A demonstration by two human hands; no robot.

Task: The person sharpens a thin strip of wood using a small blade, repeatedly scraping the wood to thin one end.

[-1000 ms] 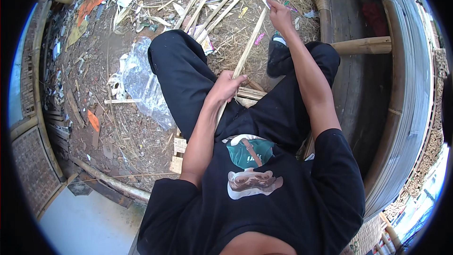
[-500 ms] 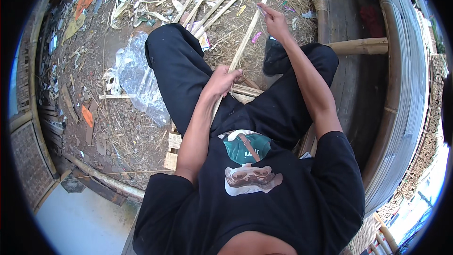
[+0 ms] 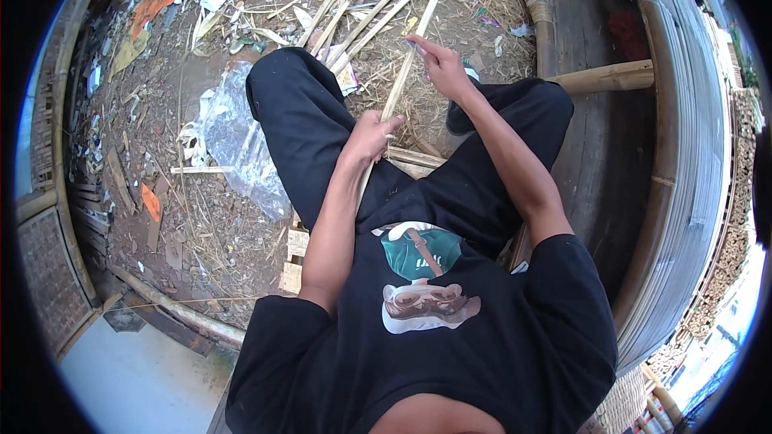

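A long pale bamboo strip (image 3: 401, 84) slants from beside my left forearm, over my lap and up toward the far ground. My left hand (image 3: 371, 137) is wrapped round its lower part, between my thighs. Against the strip's upper part is my right hand (image 3: 445, 67), its index finger stretched forward and the other fingers curled in. A thin grey blade (image 3: 414, 47) shows at its fingertips, beside the strip; most of it is hidden by the hand. The strip's near end runs behind my left forearm.
Several bamboo strips (image 3: 362, 20) lie beyond my left knee. Clear plastic sheeting (image 3: 241, 141) and litter cover the dirt at left. A wooden bench (image 3: 591, 161) with a bamboo crosspiece (image 3: 607, 79) stands on my right. Pale wood pieces (image 3: 414, 162) lie below my hands.
My right hand has come down along the strip, nearer to my left hand. The strip's far end has shifted slightly left. My left hand keeps its grip in nearly the same place.
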